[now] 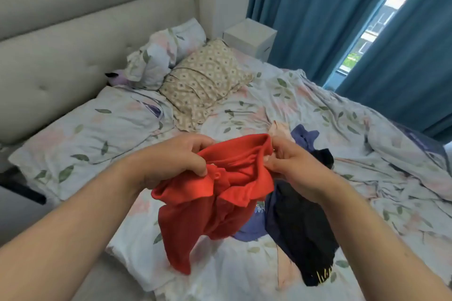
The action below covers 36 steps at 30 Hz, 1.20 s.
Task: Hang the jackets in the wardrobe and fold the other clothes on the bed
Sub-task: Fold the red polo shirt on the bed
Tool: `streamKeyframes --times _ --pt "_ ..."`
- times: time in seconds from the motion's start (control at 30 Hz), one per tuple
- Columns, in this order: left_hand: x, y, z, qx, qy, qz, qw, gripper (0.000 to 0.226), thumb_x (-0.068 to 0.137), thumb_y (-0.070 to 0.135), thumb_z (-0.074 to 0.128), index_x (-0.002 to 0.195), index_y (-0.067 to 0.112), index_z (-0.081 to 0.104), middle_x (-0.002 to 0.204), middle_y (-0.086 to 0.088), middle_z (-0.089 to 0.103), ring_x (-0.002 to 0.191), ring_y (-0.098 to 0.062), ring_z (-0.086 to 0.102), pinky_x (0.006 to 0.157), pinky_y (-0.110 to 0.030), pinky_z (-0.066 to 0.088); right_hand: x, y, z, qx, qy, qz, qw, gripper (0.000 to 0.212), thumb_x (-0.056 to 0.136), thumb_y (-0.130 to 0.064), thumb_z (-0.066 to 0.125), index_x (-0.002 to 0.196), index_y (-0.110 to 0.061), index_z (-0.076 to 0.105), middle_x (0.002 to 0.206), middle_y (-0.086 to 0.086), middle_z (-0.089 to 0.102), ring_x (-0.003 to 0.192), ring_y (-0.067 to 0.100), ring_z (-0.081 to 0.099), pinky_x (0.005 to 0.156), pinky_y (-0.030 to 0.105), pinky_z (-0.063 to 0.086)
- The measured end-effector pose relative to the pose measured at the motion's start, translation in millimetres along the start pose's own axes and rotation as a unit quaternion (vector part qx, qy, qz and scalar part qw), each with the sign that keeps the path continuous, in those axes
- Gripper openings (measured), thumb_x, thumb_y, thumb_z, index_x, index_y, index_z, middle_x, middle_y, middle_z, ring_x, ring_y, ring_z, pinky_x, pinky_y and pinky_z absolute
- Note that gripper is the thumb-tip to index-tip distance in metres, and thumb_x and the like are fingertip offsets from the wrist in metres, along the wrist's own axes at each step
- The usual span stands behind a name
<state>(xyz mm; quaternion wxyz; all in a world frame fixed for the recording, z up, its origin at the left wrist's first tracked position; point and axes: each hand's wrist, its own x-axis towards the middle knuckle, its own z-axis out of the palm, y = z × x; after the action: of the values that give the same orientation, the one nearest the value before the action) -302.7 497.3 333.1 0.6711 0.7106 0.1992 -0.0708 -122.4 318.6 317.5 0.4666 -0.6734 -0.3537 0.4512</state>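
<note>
Here, a red shirt [215,193] is gripped by the left hand [176,159] and right hand [291,161], fingers curled on its bunched collar; it is held above the bed [244,264]. Soft, light and floppy, it is probably best taken at the shoulders.

1. You are looking at a beige patterned pillow [203,80] lying just beside a floral pillow [166,51].
2. Teal curtains [318,19] are hanging behind a white nightstand [249,38].
3. A padded headboard [73,44] is rising behind the pillows.

A garment [220,203] hangs above the bed [244,273], clothes pile [300,222] right of it, pillows [203,80] behind.
</note>
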Motion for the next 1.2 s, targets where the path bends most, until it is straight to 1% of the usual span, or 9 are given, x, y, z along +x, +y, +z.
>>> streamKeyframes --times 0.17,0.3,0.5,0.63,0.77,0.93,1.07,1.13,1.2 --pt "-92 28 5 0.151 0.078 -0.037 0.985 0.035 0.056 0.005 0.055 0.081 0.028 0.064 0.068 0.001 0.059 0.06 -0.015 0.06 0.052 -0.03 0.047 -20 -88 32 -0.117 0.047 -0.127 0.984 0.007 0.078 -0.025 0.054 0.081 -0.03 0.054 0.077 0.009 0.058 0.073 0.023 0.051 0.069 0.05 0.042" --pt "-170 42 10 0.282 0.277 -0.056 0.917 0.017 0.058 0.011 0.057 0.073 0.018 0.059 0.059 0.005 0.055 0.053 -0.008 0.054 0.048 -0.03 0.046 -45 -148 62 -0.165 0.042 -0.248 0.954 0.011 0.076 -0.028 0.052 0.077 -0.038 0.054 0.065 -0.007 0.057 0.067 0.016 0.051 0.068 0.052 0.047" --pt "-270 47 21 0.126 0.526 0.071 0.838 0.011 0.067 0.013 0.073 0.073 0.017 0.065 0.06 0.009 0.062 0.059 -0.006 0.055 0.06 -0.026 0.043 -69 -217 98 -0.176 0.053 -0.384 0.905 0.019 0.093 -0.01 0.058 0.083 -0.026 0.054 0.074 -0.007 0.06 0.07 0.006 0.053 0.07 0.035 0.044" --pt "-301 46 24 0.087 0.627 0.13 0.763 0.014 0.087 0.004 0.07 0.08 0.016 0.069 0.073 0.005 0.068 0.067 -0.007 0.059 0.061 -0.016 0.047 -71 -250 119 -0.15 0.073 -0.438 0.883 0.015 0.096 -0.013 0.056 0.085 -0.018 0.049 0.078 0.009 0.057 0.073 0.015 0.05 0.068 0.035 0.043" --pt "-320 51 25 0.174 0.69 0.098 0.696 0.007 0.096 0.013 0.059 0.098 0.013 0.066 0.092 0.008 0.065 0.08 -0.003 0.057 0.063 0.001 0.036 -67 -262 133 -0.184 0.079 -0.468 0.861 0.025 0.096 -0.012 0.058 0.078 -0.021 0.043 0.066 -0.006 0.046 0.057 0.0 0.042 0.051 0.016 0.034" --pt "-361 68 24 0.309 0.719 0.024 0.622 0.03 0.092 0.038 0.063 0.075 0.014 0.059 0.071 0.002 0.06 0.069 -0.017 0.055 0.059 -0.026 0.036 -55 -261 125 -0.26 0.099 -0.487 0.828 0.032 0.091 -0.025 0.067 0.074 -0.026 0.041 0.062 -0.006 0.049 0.063 -0.004 0.05 0.055 0.011 0.035" --pt "-382 86 27 0.357 0.71 0.045 0.605 0.037 0.087 0.049 0.06 0.075 0.014 0.059 0.065 0.0 0.059 0.067 -0.019 0.057 0.064 -0.037 0.043 -54 -258 116 -0.311 0.078 -0.491 0.81 0.022 0.089 -0.036 0.069 0.091 -0.032 0.047 0.074 -0.01 0.054 0.067 0.01 0.048 0.06 0.028 0.032" --pt "-385 94 29 0.367 0.703 0.066 0.606 0.026 0.09 0.039 0.062 0.08 0.016 0.063 0.069 0.002 0.062 0.07 -0.018 0.059 0.066 -0.036 0.044 -57 -259 111 -0.32 0.063 -0.496 0.805 0.024 0.091 -0.032 0.068 0.11 -0.023 0.057 0.088 -0.007 0.056 0.082 0.012 0.05 0.068 0.023 0.03" --pt "-384 100 29 0.382 0.694 0.087 0.604 0.013 0.094 0.027 0.063 0.087 0.017 0.066 0.076 0.005 0.065 0.076 -0.017 0.061 0.069 -0.032 0.044 -58 -262 103 -0.36 0.05 -0.497 0.788 0.011 0.093 -0.025 0.065 0.096 -0.015 0.063 0.085 -0.004 0.058 0.085 0.02 0.056 0.066 0.026 0.027"
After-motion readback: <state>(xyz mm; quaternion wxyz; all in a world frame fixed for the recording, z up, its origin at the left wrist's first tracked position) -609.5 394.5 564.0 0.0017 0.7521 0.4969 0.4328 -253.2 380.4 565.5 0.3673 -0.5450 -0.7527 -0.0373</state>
